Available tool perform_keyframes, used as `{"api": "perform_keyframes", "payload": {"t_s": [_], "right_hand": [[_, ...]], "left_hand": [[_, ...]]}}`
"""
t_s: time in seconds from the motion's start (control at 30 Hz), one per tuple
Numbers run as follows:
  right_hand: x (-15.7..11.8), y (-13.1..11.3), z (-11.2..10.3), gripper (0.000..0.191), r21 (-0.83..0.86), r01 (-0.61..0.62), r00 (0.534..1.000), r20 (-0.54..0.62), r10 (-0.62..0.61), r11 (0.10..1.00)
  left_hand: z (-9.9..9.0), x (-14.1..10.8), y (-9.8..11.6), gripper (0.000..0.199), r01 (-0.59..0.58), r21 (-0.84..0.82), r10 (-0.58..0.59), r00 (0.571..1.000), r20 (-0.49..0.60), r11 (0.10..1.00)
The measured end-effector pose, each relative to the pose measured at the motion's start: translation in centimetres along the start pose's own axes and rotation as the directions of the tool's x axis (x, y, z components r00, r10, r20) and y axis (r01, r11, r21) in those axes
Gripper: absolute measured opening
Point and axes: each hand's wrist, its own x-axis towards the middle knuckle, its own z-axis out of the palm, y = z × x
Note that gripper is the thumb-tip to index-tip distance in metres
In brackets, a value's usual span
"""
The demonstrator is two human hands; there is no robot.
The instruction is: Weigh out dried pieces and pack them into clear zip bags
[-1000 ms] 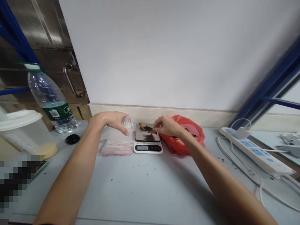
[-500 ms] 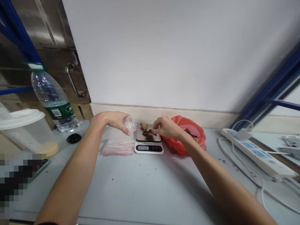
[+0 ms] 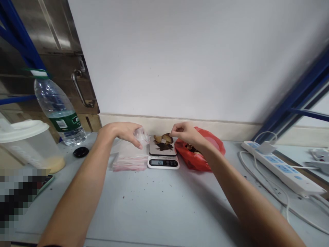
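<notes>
My left hand (image 3: 124, 133) curves around a crumpled clear plastic bag (image 3: 141, 135) beside a stack of clear zip bags (image 3: 130, 156); its fingertips are partly hidden behind the plastic. A small digital scale (image 3: 151, 151) with a lit display stands just right of the stack. On its plate lie a tan dried slice (image 3: 157, 138), a browner dried slice (image 3: 167, 138) and dark, leaf-like dried pieces (image 3: 164, 146). Over the plate's back right corner, my right hand (image 3: 185, 132) pinches the browner slice at its right edge. Below that hand sits an open red plastic bag (image 3: 190, 160) with dried pieces inside.
On the left stand a water bottle (image 3: 64, 120), a lidded plastic jug (image 3: 31, 147) and a black cap (image 3: 81, 151). A white power strip (image 3: 285, 168) with loose cables lies at right. Dark crumbs dot the grey table (image 3: 154, 212), and a wall rises behind it.
My right hand has moved back and slightly right, and the browner slice now sits beside the tan one, uncovering the dark pieces. My left hand has barely moved.
</notes>
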Motion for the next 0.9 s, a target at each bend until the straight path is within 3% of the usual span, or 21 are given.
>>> {"api": "perform_keyframes", "payload": {"t_s": [0.2,0.9], "right_hand": [[0.22,0.45,-0.91,0.013,0.001,-0.023,0.990,-0.142,0.023,1.000],[0.12,0.85,-1.12,0.012,-0.020,-0.002,0.991,-0.131,-0.001,1.000]], "left_hand": [[-0.07,-0.02,-0.16,0.081,-0.015,-0.016,0.015,1.000,0.002,1.000],[0.00,-0.24,-0.31,0.071,-0.091,-0.057,0.091,0.996,-0.002,0.994]]}}
